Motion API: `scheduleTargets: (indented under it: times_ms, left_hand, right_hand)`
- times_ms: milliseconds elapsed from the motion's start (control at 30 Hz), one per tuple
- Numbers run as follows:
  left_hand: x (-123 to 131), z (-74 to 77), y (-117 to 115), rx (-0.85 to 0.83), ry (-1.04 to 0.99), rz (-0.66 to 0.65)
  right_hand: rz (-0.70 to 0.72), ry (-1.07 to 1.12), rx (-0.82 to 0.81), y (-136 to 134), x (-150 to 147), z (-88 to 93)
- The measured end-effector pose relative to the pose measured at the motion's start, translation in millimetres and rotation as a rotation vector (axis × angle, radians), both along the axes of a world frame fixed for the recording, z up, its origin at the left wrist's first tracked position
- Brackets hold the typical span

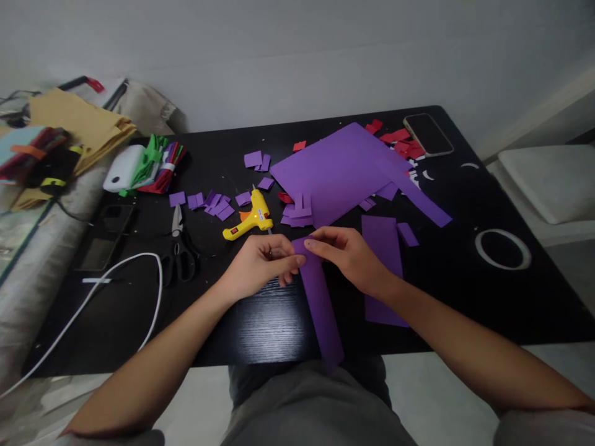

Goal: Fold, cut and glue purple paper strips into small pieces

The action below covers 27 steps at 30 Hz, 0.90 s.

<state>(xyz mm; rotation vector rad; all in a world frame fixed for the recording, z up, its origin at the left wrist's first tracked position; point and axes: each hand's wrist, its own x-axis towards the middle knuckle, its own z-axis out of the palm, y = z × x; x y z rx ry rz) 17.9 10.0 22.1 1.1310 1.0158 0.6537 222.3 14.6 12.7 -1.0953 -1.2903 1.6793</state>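
Observation:
A long purple paper strip (320,303) lies on the black table (465,285), its near end hanging over the front edge. My left hand (260,263) pinches the strip's far end from the left, fingers curled. My right hand (346,251) pinches the same end from the right, fingertips pressed on the paper. A yellow glue gun (251,220) lies just beyond my left hand. A second purple strip (383,266) lies under my right wrist.
A large purple sheet (334,170) and several small purple squares (216,203) lie mid-table. Scissors (179,251) and a white cable (116,297) are at left, with a dark phone (105,238). Red scraps (402,142) and another phone (427,133) sit far right.

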Motion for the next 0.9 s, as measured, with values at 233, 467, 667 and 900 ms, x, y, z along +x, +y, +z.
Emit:
scheduleTargets:
  times_ms: [233, 467, 667, 900]
  left_hand:
    - [2.3, 2.7, -4.0, 0.082, 0.031, 0.0]
    - [3.1, 0.9, -6.1, 0.104, 0.047, -0.013]
    - [1.7, -0.6, -6.9, 0.129, 0.076, -0.014]
    - [-2.9, 0.4, -5.8, 0.334, 0.164, 0.019]
  right_hand:
    - [-0.027, -0.004, 0.032, -0.4, -0.8, -1.3]
    - [-0.027, -0.011, 0.07, -1.5, -1.9, -1.4]
    - [-0.034, 0.026, 0.03, -1.6, -2.6, -1.7]
    - [-0.015, 0.057, 0.007, -0.9, -2.5, -1.2]
